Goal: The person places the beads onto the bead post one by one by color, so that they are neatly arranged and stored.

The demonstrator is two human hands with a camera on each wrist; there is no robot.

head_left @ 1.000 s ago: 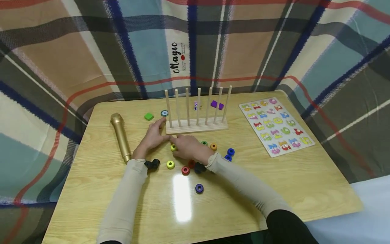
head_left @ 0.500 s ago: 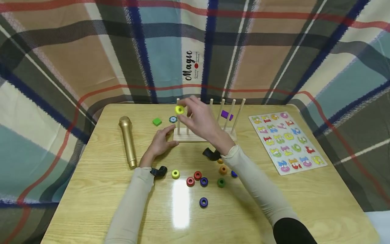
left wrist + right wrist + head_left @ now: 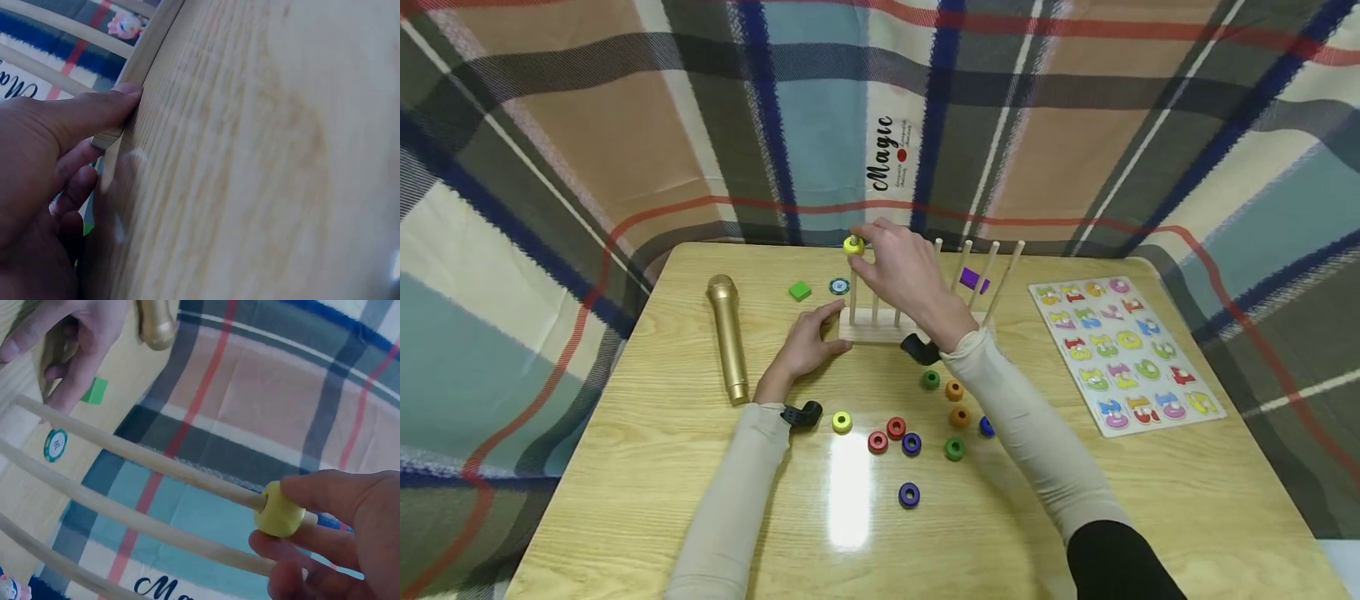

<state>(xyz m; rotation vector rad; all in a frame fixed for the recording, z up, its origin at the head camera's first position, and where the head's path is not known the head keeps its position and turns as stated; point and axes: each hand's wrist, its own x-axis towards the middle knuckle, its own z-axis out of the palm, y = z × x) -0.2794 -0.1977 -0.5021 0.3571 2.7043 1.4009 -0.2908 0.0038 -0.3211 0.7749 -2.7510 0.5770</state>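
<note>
The yellow ring [image 3: 853,245] sits right at the tip of the leftmost peg [image 3: 853,287] of the wooden peg rack [image 3: 880,327], its hole in line with the upright peg. The right hand [image 3: 904,271] pinches it between thumb and fingertips [image 3: 325,494], with the ring at the hand's far left edge. It is a small, glossy, rounded bead with a bore through the middle. The left hand [image 3: 808,342] lies on the worktop [image 3: 625,433], fingers straight, thumb pressed to the rack's left end. More coloured rings [image 3: 910,437] lie scattered nearer, and a gold microphone [image 3: 727,335] lies to the left.
</note>
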